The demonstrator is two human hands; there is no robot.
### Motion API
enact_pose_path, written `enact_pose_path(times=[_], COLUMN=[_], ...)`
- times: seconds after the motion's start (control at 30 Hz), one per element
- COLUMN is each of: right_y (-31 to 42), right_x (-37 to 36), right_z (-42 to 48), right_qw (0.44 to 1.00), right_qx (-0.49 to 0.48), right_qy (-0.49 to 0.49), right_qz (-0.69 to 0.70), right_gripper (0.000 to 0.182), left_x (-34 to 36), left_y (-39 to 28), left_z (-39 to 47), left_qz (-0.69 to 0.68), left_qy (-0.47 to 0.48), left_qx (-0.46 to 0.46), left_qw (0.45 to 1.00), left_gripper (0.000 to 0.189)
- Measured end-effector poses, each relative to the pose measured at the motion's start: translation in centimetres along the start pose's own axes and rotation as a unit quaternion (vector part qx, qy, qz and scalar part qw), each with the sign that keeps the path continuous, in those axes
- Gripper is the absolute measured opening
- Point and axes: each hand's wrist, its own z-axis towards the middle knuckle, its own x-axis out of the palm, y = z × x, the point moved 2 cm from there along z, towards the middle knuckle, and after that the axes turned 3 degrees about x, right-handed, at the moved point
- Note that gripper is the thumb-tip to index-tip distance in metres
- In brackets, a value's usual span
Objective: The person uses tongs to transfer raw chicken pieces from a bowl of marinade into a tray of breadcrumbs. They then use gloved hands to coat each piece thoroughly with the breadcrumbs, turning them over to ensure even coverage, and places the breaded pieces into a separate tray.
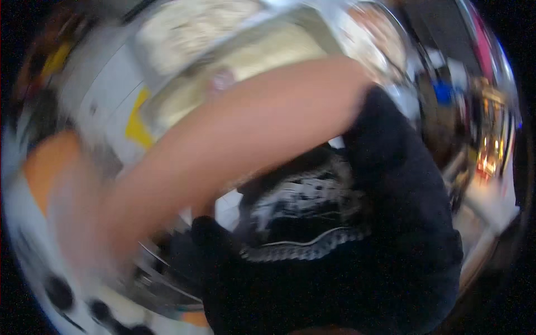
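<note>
The picture is strongly blurred by motion. My right forearm reaches from a black sleeve across my body to the left, and my right hand point(83, 222) is a smear at the left side. Beside it is an orange thing point(52, 165), too blurred to name; whether my fingers touch it or hold anything does not show. My left hand cannot be made out; only a bit of skin at the left sleeve shows under the right forearm. Beyond the forearm lies a tray or shallow container point(320, 27) with a pale yellowish mass point(276, 46), and a small pinkish thing point(223, 79) shows before it.
Another container of whitish pieces point(188, 33) stands at the top, and a round, shiny vessel with pinkish contents point(374, 33) at the upper right. A yellow piece point(140, 121) lies on a light surface left of the tray. Farther right are a blue thing point(443, 92) and shiny, lit objects point(490, 146).
</note>
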Motion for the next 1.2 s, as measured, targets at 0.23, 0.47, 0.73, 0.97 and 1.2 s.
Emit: enact_pose_path(times=[0.23, 0.47, 0.73, 0.97, 1.2], right_y=[6.1, 8.0, 2.2, -2.3, -9.2], right_x=[-4.4, -8.3, 3.2, 0.3, 8.9], right_z=[-5.7, -10.6, -27.3, -34.3, -25.1], right_qw=[0.981, 0.963, 0.936, 0.818, 0.478], right_qx=[-0.027, -0.063, 0.232, 0.501, 0.108], right_qy=[0.012, 0.086, -0.233, -0.079, -0.142], right_qz=[0.19, 0.247, 0.126, 0.271, 0.86], right_gripper=[0.03, 0.029, 0.022, 0.036, 0.064], left_x=[-2.3, -2.9, -1.4, -2.0, -5.3], left_y=[-4.1, -13.2, -21.6, -25.3, -29.9], left_z=[2.2, 3.4, 3.2, -1.7, -7.8], left_qz=[0.04, 0.11, 0.22, 0.175, -0.024], left_qy=[0.069, 0.131, 0.236, 0.147, 0.019], left_qx=[-0.033, -0.009, 0.005, 0.013, 0.115], left_qw=[0.996, 0.985, 0.947, 0.973, 0.993], left_gripper=[0.059, 0.066, 0.076, 0.083, 0.07])
